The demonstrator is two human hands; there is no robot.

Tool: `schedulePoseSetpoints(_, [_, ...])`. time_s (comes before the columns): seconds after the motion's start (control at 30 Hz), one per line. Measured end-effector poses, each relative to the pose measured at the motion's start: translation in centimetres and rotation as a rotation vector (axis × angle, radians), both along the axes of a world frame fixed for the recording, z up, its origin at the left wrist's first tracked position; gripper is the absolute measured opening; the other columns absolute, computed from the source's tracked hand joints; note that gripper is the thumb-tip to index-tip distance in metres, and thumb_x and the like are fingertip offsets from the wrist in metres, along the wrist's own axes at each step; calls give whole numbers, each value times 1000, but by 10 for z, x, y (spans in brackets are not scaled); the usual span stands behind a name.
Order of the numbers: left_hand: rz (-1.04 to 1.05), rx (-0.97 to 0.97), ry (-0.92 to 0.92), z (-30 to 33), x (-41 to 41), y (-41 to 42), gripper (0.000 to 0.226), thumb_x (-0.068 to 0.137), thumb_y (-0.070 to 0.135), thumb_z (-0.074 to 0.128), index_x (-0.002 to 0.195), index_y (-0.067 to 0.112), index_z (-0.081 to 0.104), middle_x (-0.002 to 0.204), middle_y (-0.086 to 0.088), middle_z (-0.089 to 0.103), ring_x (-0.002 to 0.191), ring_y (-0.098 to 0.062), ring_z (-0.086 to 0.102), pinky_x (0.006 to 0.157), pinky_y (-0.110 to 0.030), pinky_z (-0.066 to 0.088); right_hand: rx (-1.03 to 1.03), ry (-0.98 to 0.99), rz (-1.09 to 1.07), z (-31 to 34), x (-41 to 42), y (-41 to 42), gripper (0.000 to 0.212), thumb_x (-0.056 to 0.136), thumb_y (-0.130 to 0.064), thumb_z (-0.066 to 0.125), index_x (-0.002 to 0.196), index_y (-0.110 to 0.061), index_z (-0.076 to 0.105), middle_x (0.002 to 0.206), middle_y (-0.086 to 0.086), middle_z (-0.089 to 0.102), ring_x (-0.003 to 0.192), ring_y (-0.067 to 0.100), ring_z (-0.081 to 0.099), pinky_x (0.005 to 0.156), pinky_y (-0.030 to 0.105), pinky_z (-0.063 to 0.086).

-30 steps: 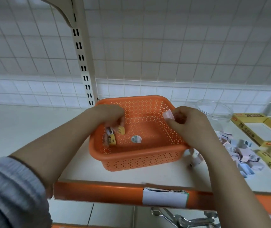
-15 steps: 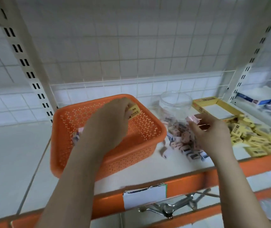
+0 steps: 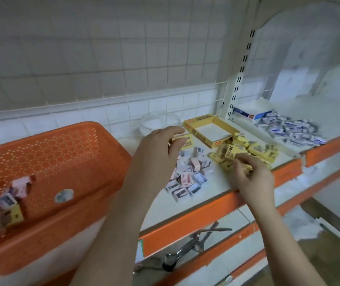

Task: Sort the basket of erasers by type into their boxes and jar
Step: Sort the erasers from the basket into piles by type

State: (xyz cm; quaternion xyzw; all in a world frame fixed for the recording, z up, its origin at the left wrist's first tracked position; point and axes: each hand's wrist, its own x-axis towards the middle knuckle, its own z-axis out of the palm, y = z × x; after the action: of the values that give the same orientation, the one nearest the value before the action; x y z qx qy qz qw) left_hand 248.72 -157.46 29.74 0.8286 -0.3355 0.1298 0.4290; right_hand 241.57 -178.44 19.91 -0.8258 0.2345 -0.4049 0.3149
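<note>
The orange basket [image 3: 61, 153] stands at the left with a few erasers in it: a pink one [image 3: 21, 184], a yellow one [image 3: 14, 215] and a round one [image 3: 64, 196]. My left hand [image 3: 158, 147] hovers right of the basket, pinching a yellow eraser [image 3: 184, 141] in front of the glass jar [image 3: 158, 122]. The open yellow box [image 3: 210, 131] sits behind a pile of yellow erasers [image 3: 249, 149]. My right hand [image 3: 251, 176] rests with curled fingers on the near edge of that pile; what it holds is hidden. A heap of small pink and white erasers [image 3: 189, 176] lies between my hands.
A blue-and-white box [image 3: 251, 113] and a heap of blue-white erasers [image 3: 292, 131] lie on the neighbouring shelf at the right, past a white slotted upright [image 3: 239, 79]. The orange shelf edge [image 3: 206, 211] runs under my arms. Metal tongs [image 3: 195, 240] lie on the shelf below.
My left hand lifted a yellow eraser out of the basket and carried it right. My right hand moved from the basket past the pink heap to the yellow pile. The view swung right.
</note>
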Motion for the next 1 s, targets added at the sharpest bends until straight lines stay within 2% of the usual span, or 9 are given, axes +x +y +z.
schedulePoseSetpoints(0.1, [-46, -42, 86, -6, 0, -44, 23, 92, 22, 56, 112, 19, 66, 98, 6, 68, 79, -7, 60, 68, -12, 40, -102, -24, -161, -22, -16, -45, 32, 92, -26, 51, 109, -3, 66, 113, 11, 64, 110, 29, 57, 96, 34, 42])
schedulePoseSetpoints(0.2, [-92, -34, 150, -17, 7, -91, 22, 92, 22, 57, 113, 21, 66, 96, 6, 67, 66, -4, 58, 60, -11, 41, -8, 72, -200, -41, -15, -63, 61, 89, -47, 34, 132, -7, 52, 141, 10, 47, 139, 27, 30, 112, 42, 22])
schedulePoseSetpoints(0.27, [-117, -7, 184, -25, 14, -120, 21, 93, 22, 57, 112, 22, 65, 91, 6, 67, 63, -3, 55, 60, -19, 42, 40, 61, -186, -49, -11, -63, 69, 87, -52, 25, 139, -11, 42, 148, 5, 38, 144, 21, 16, 116, 46, 11])
schedulePoseSetpoints(0.37, [-141, 61, 200, -37, 27, -159, 20, 91, 22, 59, 110, 20, 66, 76, 13, 61, 60, -5, 55, 55, -21, 41, 49, 11, -164, -51, -8, -64, 69, 85, -51, 22, 139, -13, 41, 148, 2, 36, 144, 18, 13, 117, 47, 6])
schedulePoseSetpoints(0.5, [-156, 153, 181, -53, 41, -197, 21, 86, 17, 66, 106, 16, 70, 105, -1, 68, 93, -15, 61, 83, -27, 50, 59, -10, -167, -55, -8, -67, 66, 85, -48, 23, 138, -13, 42, 147, 2, 38, 143, 18, 14, 117, 48, 6])
schedulePoseSetpoints(0.57, [-162, 201, 186, -57, 44, -205, 24, 86, 17, 65, 110, 16, 68, 113, -1, 65, 103, -15, 59, 88, -27, 48, 54, -9, -173, -54, -8, -67, 65, 86, -46, 23, 137, -12, 44, 145, 3, 40, 143, 20, 16, 116, 49, 8])
schedulePoseSetpoints(0.77, [-166, 353, 183, -32, 47, -179, 21, 88, 25, 63, 109, 21, 67, 120, 1, 60, 98, -20, 62, 86, -39, 52, 61, 42, -163, -49, -10, -65, 63, 85, -46, 23, 135, -14, 45, 145, 2, 40, 143, 18, 16, 117, 48, 8])
schedulePoseSetpoints(0.93, [-105, 328, 159, 10, 49, -101, 17, 90, 25, 60, 104, 22, 69, 109, 5, 64, 97, -11, 61, 83, -28, 51, 213, -99, -81, -26, -10, -35, 56, 89, -37, 37, 141, -17, 36, 150, 0, 35, 144, 13, 14, 116, 49, 18])
schedulePoseSetpoints(1.0, [-57, 355, 157, 22, 49, -57, 16, 90, 26, 59, 103, 24, 69, 106, 7, 64, 96, -8, 60, 80, -22, 47, 182, -182, -6, -9, -2, -6, 53, 90, -31, 40, 140, -16, 39, 148, 0, 38, 140, 8, 21, 117, 37, 18])
